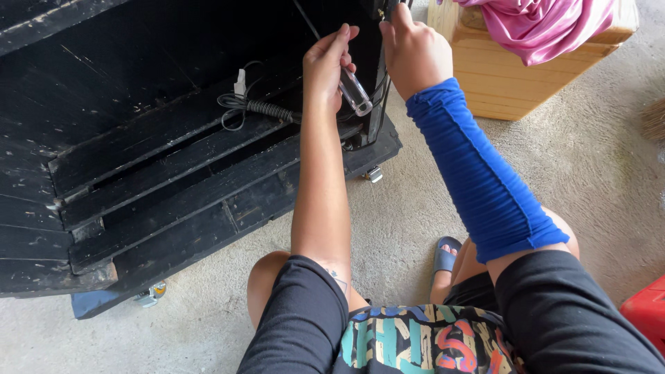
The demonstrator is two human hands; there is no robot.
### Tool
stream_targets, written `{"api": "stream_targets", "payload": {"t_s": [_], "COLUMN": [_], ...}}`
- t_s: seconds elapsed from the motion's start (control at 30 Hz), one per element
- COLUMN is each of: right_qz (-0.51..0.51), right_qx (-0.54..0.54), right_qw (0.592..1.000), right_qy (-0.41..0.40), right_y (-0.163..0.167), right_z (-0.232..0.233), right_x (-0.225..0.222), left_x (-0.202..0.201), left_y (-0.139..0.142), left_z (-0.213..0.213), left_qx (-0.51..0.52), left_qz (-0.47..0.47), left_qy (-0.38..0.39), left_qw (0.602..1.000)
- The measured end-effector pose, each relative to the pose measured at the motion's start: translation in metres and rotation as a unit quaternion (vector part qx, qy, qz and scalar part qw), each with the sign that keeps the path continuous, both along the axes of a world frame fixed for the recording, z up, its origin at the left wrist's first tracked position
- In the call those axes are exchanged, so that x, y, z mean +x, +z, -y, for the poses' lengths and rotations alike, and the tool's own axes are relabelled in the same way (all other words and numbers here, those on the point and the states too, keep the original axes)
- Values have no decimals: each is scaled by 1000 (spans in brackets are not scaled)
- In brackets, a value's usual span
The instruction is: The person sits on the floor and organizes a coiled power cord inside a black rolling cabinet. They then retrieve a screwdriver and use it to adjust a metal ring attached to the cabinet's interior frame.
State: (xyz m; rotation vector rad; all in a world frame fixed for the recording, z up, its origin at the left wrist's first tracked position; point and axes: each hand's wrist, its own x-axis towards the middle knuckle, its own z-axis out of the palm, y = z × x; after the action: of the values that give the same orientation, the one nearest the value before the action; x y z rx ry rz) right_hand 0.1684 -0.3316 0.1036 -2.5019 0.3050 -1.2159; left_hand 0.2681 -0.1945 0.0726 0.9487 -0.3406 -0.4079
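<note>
Clamped in the left hand [327,66] is a clear plastic screwdriver handle [355,91], its transparent end sticking out below the palm toward the lower right, while the fingers wrap around its upper part. It sits in the upper middle of the frame, just in front of the dark edge of a black wooden cabinet [159,173]. Just to the right of it, the right hand [413,50] reaches up to the cabinet's vertical edge post, thumb and fingers pinched together on something small at the very top of the frame; what they grip cannot be told. A ribbed blue sleeve [481,173] covers the right forearm from wrist to elbow.

Left of the left hand, a coiled black cable with a small white connector [244,104] lies on a cabinet plank. Small metal casters [374,173] show under the cabinet's lower edge. At the upper right, a pink cloth [547,24] drapes over a pale wooden box [506,76] on the grey concrete floor [596,180]. A red object [648,312] shows at the lower right edge.
</note>
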Motion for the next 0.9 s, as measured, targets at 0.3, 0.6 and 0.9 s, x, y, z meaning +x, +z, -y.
{"api": "stream_targets", "payload": {"t_s": [0.3,0.6,0.9], "right_qz": [-2,-28,-9], "right_qx": [371,124,406], "right_qw": [923,990,905], "right_qy": [108,59,124], "right_y": [0,0,2], "right_z": [-20,6,-14], "right_x": [17,9,12], "left_x": [-1,0,1], "left_y": [3,3,-1], "left_z": [-3,-7,0], "left_qx": [9,25,18], "left_qz": [5,4,11], "left_qy": [-2,20,-8], "left_qw": [1000,999,1000]}}
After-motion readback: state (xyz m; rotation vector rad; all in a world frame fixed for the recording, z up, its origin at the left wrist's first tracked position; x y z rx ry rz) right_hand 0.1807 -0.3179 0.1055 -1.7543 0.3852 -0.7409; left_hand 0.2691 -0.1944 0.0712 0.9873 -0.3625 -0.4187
